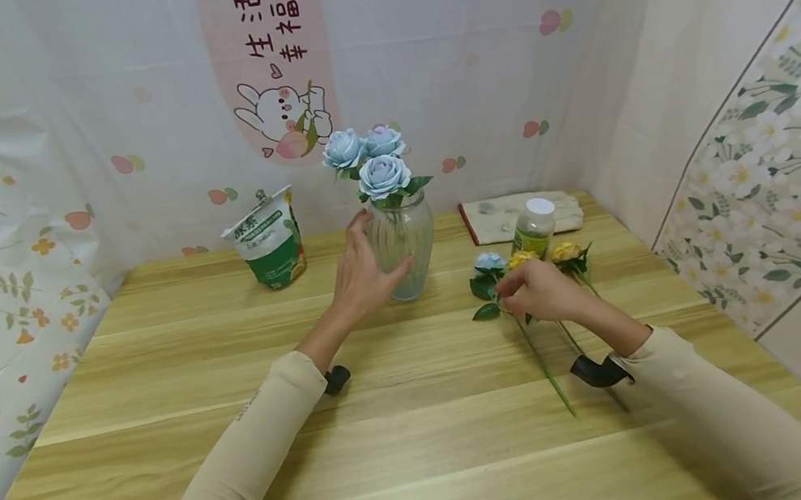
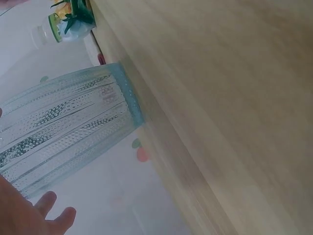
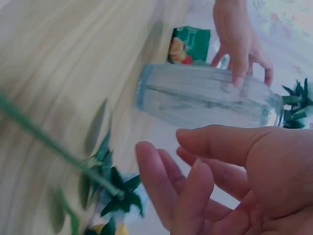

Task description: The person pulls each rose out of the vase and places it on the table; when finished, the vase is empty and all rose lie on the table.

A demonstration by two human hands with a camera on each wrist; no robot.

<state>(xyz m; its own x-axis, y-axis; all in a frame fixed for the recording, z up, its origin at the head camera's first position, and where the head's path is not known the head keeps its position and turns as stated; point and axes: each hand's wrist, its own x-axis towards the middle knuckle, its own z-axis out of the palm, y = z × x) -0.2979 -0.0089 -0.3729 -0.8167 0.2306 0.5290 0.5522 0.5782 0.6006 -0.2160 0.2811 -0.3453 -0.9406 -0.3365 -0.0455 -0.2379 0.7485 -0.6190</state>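
Observation:
Three light blue roses (image 1: 384, 177) stand in a ribbed clear glass vase (image 1: 407, 241), upright toward the back of the table. My left hand (image 1: 362, 277) is at the vase's left side, fingers spread and thumb stretched across its front. To the right, my right hand (image 1: 540, 294) hovers over loose flowers with thumb and fingers apart; the right wrist view shows nothing between them. Under and beside that hand lie a blue rose (image 1: 490, 262) and two yellow roses (image 1: 565, 251), their green stems pointing toward me. My fingers partly hide one yellow bloom.
A green and white pouch (image 1: 271, 243) with a clip on top stands left of the vase. Behind the loose roses are a white-capped jar (image 1: 536, 227) and a folded cream cloth (image 1: 496, 219) with a red edge. Printed fabric hangs behind the wooden table (image 1: 421, 443).

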